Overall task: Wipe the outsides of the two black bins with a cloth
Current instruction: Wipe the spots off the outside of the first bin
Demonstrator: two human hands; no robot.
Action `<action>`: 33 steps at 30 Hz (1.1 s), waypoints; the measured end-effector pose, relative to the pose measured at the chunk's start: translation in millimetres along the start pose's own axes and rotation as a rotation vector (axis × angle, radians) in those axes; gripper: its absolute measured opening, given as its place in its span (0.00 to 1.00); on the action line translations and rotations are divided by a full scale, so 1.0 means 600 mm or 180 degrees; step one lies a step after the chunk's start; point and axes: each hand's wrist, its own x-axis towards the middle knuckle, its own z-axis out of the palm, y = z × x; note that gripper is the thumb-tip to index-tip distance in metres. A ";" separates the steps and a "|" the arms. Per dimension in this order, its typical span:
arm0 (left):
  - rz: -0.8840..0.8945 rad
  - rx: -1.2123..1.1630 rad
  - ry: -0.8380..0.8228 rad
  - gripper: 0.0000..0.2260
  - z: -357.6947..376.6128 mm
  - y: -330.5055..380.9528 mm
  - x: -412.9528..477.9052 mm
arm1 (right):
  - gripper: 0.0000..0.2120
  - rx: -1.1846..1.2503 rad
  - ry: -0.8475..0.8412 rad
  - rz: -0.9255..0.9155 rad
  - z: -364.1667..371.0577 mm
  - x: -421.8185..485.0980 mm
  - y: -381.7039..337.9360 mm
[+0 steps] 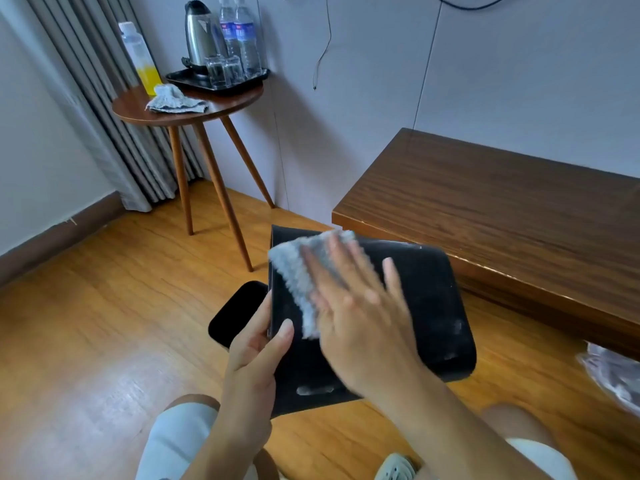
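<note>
2 hands work over a wooden floor (104, 323): left hand (254, 351) grips the black bin (426, 299); right hand (356, 306), flat, presses a grey cloth (294, 271) on it.

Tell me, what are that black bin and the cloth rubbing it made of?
The bin looks like hard plastic or leatherette, I cannot tell which: smooth matte black face, rounded corners, pale dusty smears. The cloth under the right hand looks like fluffy microfibre or terry: grey, with a nubbly pile. The left hand steadies the bin's edge.
</note>
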 end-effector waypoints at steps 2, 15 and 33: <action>-0.0012 -0.0063 -0.0002 0.20 -0.004 -0.002 -0.008 | 0.29 -0.0149 -0.0052 0.0564 -0.015 0.028 0.040; 0.0024 -0.0135 0.0078 0.19 -0.007 0.005 -0.007 | 0.27 -0.0145 0.0149 -0.0001 -0.007 -0.004 -0.002; -0.0067 0.0041 -0.0131 0.19 0.000 0.002 -0.002 | 0.29 -0.0085 -0.0164 0.0069 -0.021 0.033 0.020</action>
